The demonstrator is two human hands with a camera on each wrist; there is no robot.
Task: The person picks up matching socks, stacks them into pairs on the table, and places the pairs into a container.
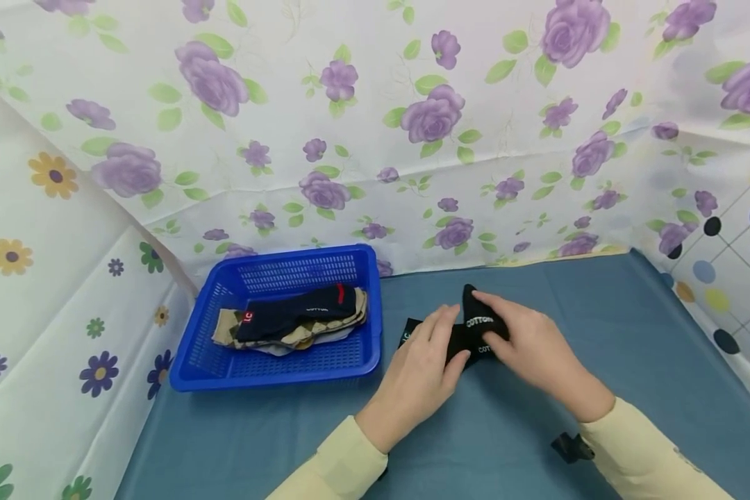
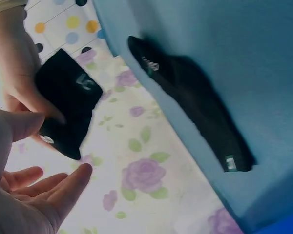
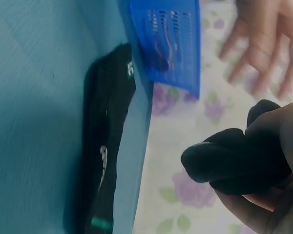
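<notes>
Gripping one black sock (image 1: pixel 478 323) in my right hand (image 1: pixel 531 347) above the blue cloth (image 1: pixel 600 333), my left hand (image 1: pixel 421 371) flat-fingered beside it, second sock (image 2: pixel 195 102) lying beneath, blue basket (image 1: pixel 190 361) of folded socks (image 1: pixel 294 319) beyond.

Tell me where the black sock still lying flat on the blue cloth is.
In the head view the flat black sock lies on the blue tablecloth just right of the blue plastic basket, partly under the left hand.
</notes>
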